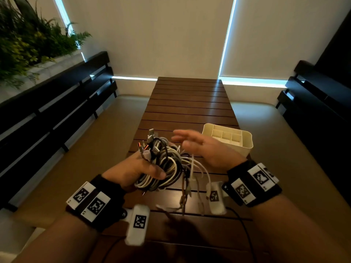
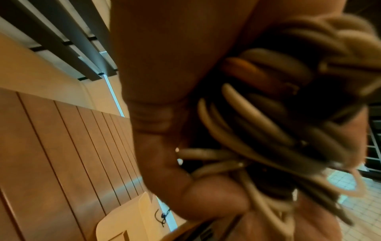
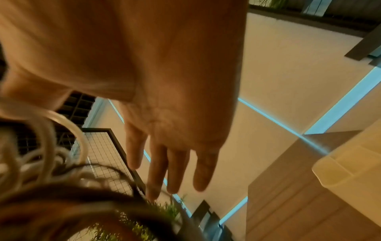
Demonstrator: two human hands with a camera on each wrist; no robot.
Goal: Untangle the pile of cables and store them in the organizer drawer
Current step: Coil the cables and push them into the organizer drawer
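The left hand (image 1: 133,170) gripped the cable bundle (image 1: 163,164) above the table (image 1: 190,103), plugs pointing up and loose ends dangling; the right hand (image 1: 201,149) hovered just right of it, fingers (image 3: 179,169) straight and empty; the organizer drawer (image 1: 245,147) stood farther right, nearer that hand.

Organizer (image 1: 245,147) on table (image 1: 190,103) — right of cables (image 1: 167,164)
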